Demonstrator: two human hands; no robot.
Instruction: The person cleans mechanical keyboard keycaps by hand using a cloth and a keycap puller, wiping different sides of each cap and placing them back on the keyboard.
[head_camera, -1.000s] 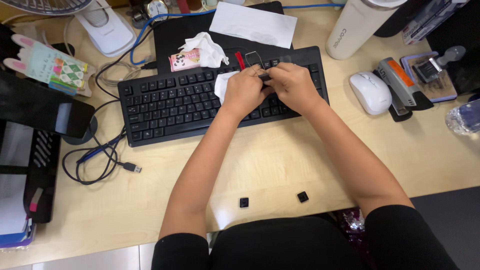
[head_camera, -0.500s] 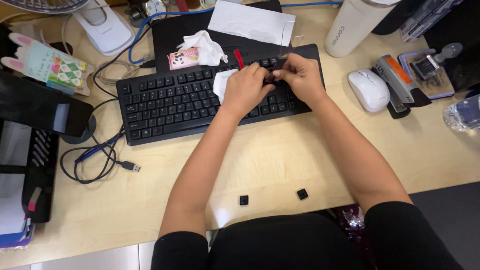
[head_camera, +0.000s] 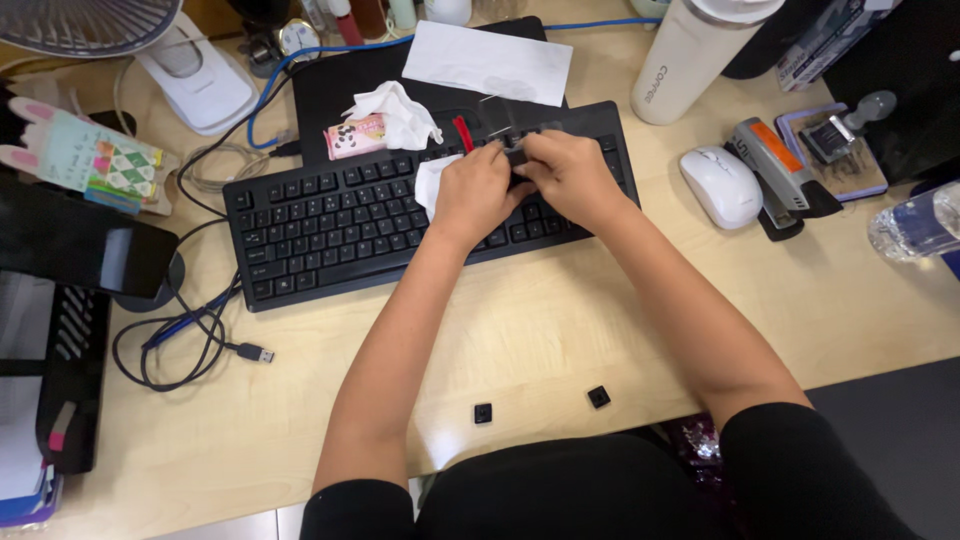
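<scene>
- Sitting near the back edge of the desk (head_camera: 560, 330), the black keyboard (head_camera: 340, 215) has its long side running left to right.
- A white tissue (head_camera: 430, 180) is tucked under the left hand (head_camera: 472, 192), whose fingers are curled shut on it.
- Both hands meet over the right half of the keyboard, touching each other.
- The right hand (head_camera: 568, 178) pinches a small wire tool (head_camera: 497, 115) with a red handle (head_camera: 463, 133) just beside it; it points toward the back edge.
- The key under the fingers is hidden.
- Two loose black keycaps (head_camera: 484, 413) lie by the front edge, well apart from the hands.
</scene>
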